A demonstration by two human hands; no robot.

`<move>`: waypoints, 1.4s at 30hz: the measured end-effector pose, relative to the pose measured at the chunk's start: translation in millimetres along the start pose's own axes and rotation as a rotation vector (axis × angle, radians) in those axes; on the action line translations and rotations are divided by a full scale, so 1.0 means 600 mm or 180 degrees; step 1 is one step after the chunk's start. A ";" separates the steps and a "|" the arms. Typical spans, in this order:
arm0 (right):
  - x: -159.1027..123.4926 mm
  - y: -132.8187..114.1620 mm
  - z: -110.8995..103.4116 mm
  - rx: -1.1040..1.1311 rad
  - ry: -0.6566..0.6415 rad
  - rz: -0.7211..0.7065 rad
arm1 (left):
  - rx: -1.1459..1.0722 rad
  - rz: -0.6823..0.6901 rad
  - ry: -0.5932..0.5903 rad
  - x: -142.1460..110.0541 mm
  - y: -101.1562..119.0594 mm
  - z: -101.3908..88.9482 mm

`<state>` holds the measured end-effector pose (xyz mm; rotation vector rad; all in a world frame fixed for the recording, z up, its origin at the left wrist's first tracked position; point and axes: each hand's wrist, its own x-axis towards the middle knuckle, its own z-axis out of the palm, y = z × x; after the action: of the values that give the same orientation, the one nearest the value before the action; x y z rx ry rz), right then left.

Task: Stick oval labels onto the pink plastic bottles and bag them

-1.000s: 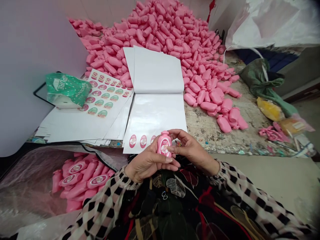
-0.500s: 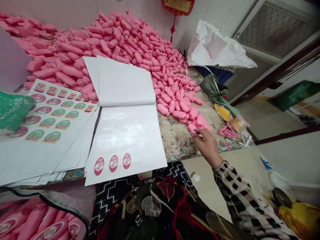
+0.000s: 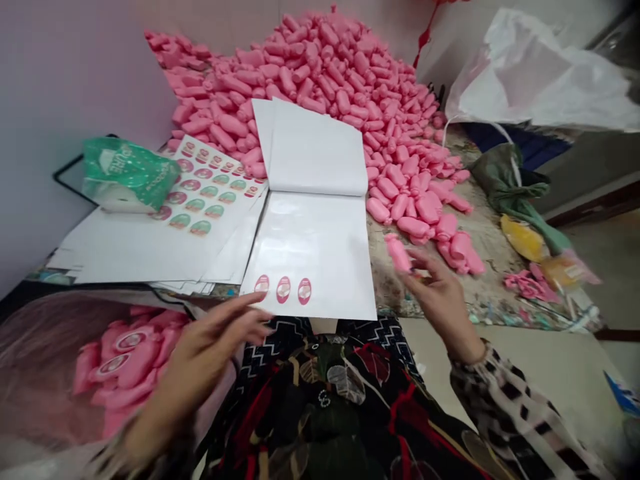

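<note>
Between the thumb and fingers of my right hand (image 3: 440,293) is a small pink bottle-shaped piece (image 3: 399,253), held above the table right of the paper. My left hand (image 3: 220,343) is open, slightly blurred, with its fingertips by the lower left corner of the white sticker sheet (image 3: 320,247). Along that sheet's bottom edge run three oval pink labels (image 3: 283,290); the leftmost is nearest my left fingers. Beneath my left forearm a clear plastic bag (image 3: 40,353) holds pink pieces (image 3: 133,353), some bearing oval labels.
A large heap of pink pieces (image 3: 330,73) covers the back of the table. Printed label sheets (image 3: 200,193) and a green packet (image 3: 130,173) lie at left. A white bag (image 3: 530,80), a green cloth (image 3: 510,180) and a yellow item (image 3: 523,237) are at right.
My right hand has lifted a pink piece off the near end of the heap and moved it toward the paper. My left hand has come into view. The view has turned left.
</note>
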<state>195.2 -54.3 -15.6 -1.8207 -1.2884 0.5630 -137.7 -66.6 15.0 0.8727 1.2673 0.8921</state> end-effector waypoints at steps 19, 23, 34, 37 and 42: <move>-0.032 -0.088 0.160 -0.1674 -0.1219 -0.1437 | 0.2233 0.1265 0.0221 0.085 -0.026 0.036; -0.032 -0.095 0.161 -0.1870 -0.1200 -0.1487 | 0.3726 0.1132 0.0158 0.103 -0.016 0.041; -0.014 -0.078 0.162 -0.1285 -0.1398 -0.1302 | 0.4342 0.1379 0.0058 0.120 -0.020 0.041; -0.015 -0.073 0.167 -0.1159 -0.1276 -0.1228 | 0.4328 0.1366 0.0047 0.120 -0.020 0.040; -0.015 -0.080 0.165 -0.1305 -0.1347 -0.1270 | 0.4272 0.1375 0.0003 0.123 -0.019 0.041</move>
<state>92.0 -19.7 -33.3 -1.7365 -2.1239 0.5004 -106.5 -5.2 -22.5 2.2438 1.6685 0.2293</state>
